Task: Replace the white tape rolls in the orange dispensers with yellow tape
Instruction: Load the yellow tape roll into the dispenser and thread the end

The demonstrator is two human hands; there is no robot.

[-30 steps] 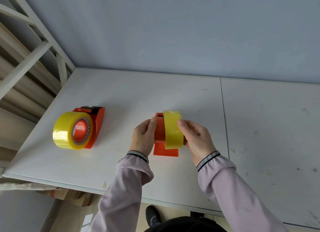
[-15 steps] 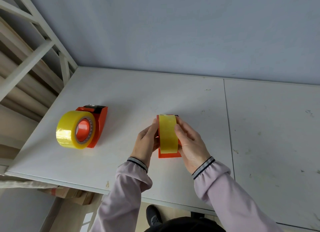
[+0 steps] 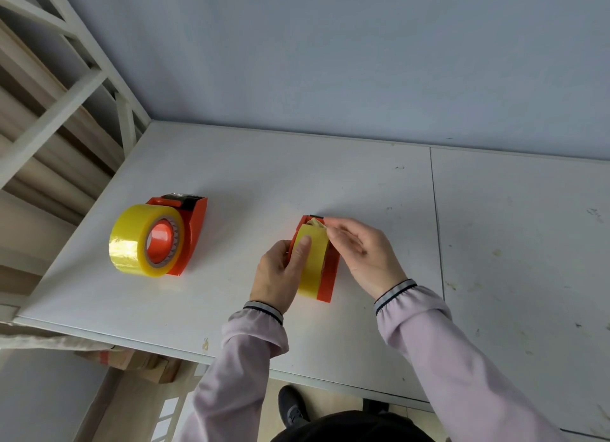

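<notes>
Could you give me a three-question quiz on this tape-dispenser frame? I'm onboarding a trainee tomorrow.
1. True or false: the left dispenser already carries a yellow tape roll.
2. Multiple choice: the right hand is A) flat on the table, B) pinching the tape end near the top of the held dispenser, C) gripping the left dispenser.
3. Fill in: the left hand steadies the held dispenser, its thumb pressed on the ____ roll.

Key: 1 true; 2 B; 3 yellow.
</notes>
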